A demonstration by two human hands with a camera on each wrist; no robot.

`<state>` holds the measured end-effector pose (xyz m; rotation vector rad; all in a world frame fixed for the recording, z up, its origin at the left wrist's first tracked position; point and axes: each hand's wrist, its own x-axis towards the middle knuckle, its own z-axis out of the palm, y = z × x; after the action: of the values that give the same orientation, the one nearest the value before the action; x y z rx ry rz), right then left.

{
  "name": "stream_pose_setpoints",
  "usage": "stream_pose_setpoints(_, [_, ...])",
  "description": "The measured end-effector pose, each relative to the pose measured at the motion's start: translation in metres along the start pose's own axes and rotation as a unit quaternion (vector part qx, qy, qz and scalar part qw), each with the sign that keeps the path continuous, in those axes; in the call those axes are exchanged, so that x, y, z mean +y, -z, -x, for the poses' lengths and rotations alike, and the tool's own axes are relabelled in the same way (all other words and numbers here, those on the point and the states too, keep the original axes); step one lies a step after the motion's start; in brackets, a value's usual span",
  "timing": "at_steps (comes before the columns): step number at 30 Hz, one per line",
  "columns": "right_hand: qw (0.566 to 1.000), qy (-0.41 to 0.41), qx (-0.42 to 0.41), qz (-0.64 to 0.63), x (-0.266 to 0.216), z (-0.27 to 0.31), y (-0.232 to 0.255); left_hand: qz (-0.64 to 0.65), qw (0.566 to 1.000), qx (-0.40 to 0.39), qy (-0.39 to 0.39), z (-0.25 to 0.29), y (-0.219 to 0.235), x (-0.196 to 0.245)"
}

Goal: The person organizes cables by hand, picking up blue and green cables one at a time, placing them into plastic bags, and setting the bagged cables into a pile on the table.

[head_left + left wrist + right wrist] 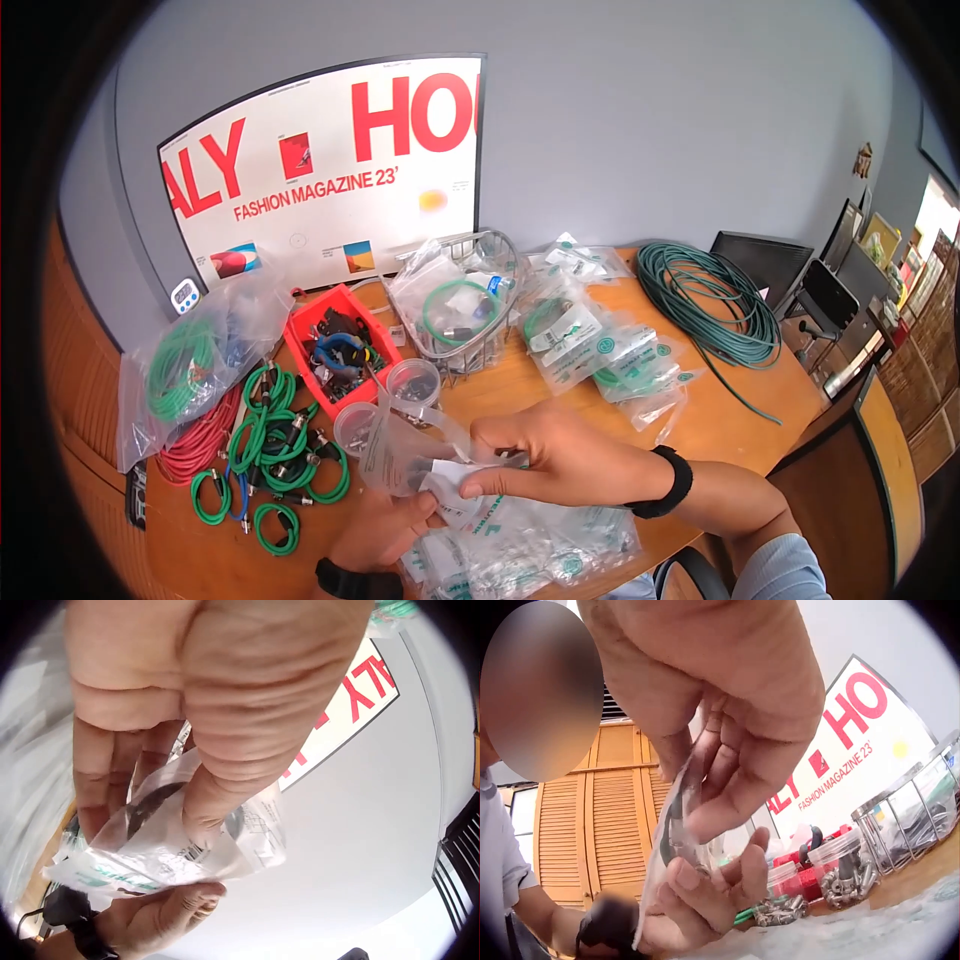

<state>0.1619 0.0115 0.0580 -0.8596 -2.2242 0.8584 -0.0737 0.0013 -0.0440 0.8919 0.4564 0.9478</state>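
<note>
Packet sits at the frame's lower centre, clamped in both grips: left hand pinching it from the lower left, right hand from the right. I'd pull gently, lest the dark piece inside drop out.

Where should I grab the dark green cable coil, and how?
The coil is probably best gripped by its near right edge, around several loops together, coming from that side: it lies flat, loosely looped, with plastic bags close on its left.
</note>
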Motion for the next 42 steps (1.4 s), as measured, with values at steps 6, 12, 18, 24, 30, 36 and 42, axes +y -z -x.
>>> stream_pose_setpoints(6, [0.992, -0.037, 0.049, 0.112, 0.009, 0.006, 0.012, 0.095, 0.994, -0.027, 0.036, -0.005, 0.02, -0.006])
stream_pose_setpoints(12, [0.994, -0.067, -0.048, 0.077, 0.026, 0.024, 0.007, -0.258, 0.953, 0.086, 0.135, 0.0, -0.006, 0.013])
stream_pose_setpoints(18, [0.993, -0.102, -0.012, -0.058, 0.015, 0.035, 0.0, -0.097, 0.992, 0.036, 0.069, -0.002, -0.001, -0.001])
stream_pose_setpoints(24, [0.987, -0.092, 0.042, -0.122, 0.03, 0.044, -0.001, -0.296, 0.951, 0.009, 0.087, 0.007, 0.007, 0.004])
stream_pose_setpoints(30, [0.944, -0.145, 0.292, -0.053, 0.055, 0.089, 0.106, -0.137, 0.987, -0.042, 0.075, 0.0, -0.003, 0.007])
stream_pose_setpoints(36, [0.923, -0.224, 0.286, -0.127, 0.088, 0.203, 0.183, -0.14, 0.986, -0.053, 0.071, 0.0, -0.008, 0.008])
stream_pose_setpoints(42, [0.895, -0.403, 0.191, -0.018, 0.118, 0.265, 0.158, -0.148, 0.985, -0.064, 0.058, -0.001, -0.009, 0.004])
